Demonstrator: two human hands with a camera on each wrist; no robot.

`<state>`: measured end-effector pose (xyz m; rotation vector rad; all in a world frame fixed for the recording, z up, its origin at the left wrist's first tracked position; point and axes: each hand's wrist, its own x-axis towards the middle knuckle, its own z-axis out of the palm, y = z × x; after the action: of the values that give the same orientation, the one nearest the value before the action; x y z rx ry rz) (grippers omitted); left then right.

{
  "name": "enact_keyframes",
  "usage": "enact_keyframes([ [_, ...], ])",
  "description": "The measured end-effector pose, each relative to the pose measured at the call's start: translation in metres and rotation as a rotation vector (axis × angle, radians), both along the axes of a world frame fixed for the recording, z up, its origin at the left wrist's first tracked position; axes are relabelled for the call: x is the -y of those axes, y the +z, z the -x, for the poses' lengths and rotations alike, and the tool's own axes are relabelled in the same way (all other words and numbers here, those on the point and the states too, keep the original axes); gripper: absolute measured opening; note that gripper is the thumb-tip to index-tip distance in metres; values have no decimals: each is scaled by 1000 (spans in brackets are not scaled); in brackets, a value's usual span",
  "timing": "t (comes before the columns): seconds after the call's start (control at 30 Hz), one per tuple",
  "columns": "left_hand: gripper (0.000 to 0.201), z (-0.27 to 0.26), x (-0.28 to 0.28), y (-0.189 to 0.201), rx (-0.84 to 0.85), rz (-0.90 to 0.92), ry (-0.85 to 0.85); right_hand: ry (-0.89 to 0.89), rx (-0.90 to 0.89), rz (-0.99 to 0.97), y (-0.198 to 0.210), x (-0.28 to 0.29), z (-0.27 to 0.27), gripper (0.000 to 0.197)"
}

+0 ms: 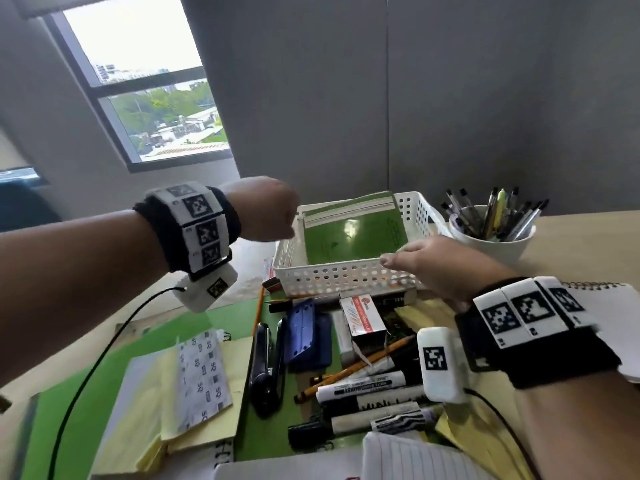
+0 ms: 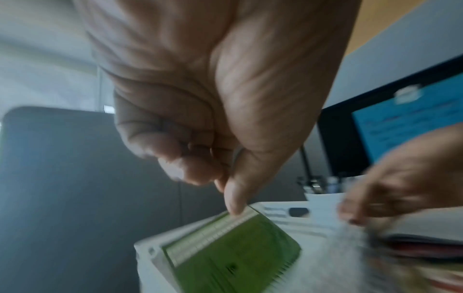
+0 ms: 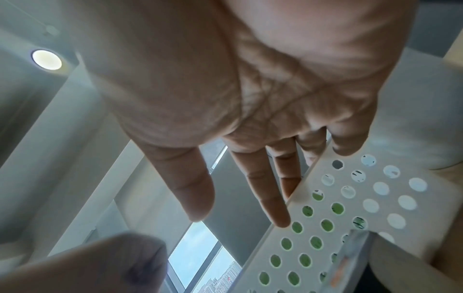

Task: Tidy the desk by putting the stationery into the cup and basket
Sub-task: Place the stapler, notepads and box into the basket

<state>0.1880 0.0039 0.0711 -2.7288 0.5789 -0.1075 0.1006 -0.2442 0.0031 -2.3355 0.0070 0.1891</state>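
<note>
A white perforated basket (image 1: 346, 273) stands at the back of the desk with green notebooks (image 1: 353, 237) leaning inside it. My left hand (image 1: 266, 211) hovers at the basket's far-left corner with its fingers curled into the palm. In the left wrist view its thumb tip (image 2: 234, 206) touches the top notebook's (image 2: 225, 257) striped edge. My right hand (image 1: 412, 258) lies over the basket's front-right rim, fingers straight. In the right wrist view those fingers (image 3: 275, 198) reach behind the holed wall (image 3: 350, 198). Right of the basket stands a white cup (image 1: 491, 245) full of pens (image 1: 495, 216).
Loose stationery covers the desk in front of the basket: whiteboard markers (image 1: 363, 386), pencils (image 1: 367, 360), a black stapler (image 1: 265, 368), a blue hole punch (image 1: 304, 334) and a small red-and-white box (image 1: 360, 317). Yellow pads (image 1: 204, 382) lie left, a spiral notepad (image 1: 616, 317) right.
</note>
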Motion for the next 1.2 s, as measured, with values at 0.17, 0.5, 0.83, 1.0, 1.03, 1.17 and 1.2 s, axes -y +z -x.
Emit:
enact_keyframes([
  [0.17, 49, 61, -12, -34, -351, 98, 55, 5, -7, 37, 1, -4, 2, 43],
  [0.5, 30, 73, 14, -77, -599, 250, 274, -54, -12, -22, -3, -2, 1, 38],
  [0.83, 16, 30, -18, -4, -506, 939, 327, -101, 120, -94, 20, -3, 16, 23],
  [1.0, 64, -4, -22, -27, -379, 1357, 313, -39, 134, -36, 52, -16, -14, 20],
  [1.03, 62, -6, -20, -33, -364, 1383, 272, -26, 119, -23, 56, -20, -31, 22],
  [1.17, 47, -23, -15, -65, -287, 1381, 193, -31, -48, 139, 53, -33, -93, 32],
  [1.2, 50, -27, -15, -71, -247, 1343, 188, -47, -105, 200, 50, -35, -103, 33],
])
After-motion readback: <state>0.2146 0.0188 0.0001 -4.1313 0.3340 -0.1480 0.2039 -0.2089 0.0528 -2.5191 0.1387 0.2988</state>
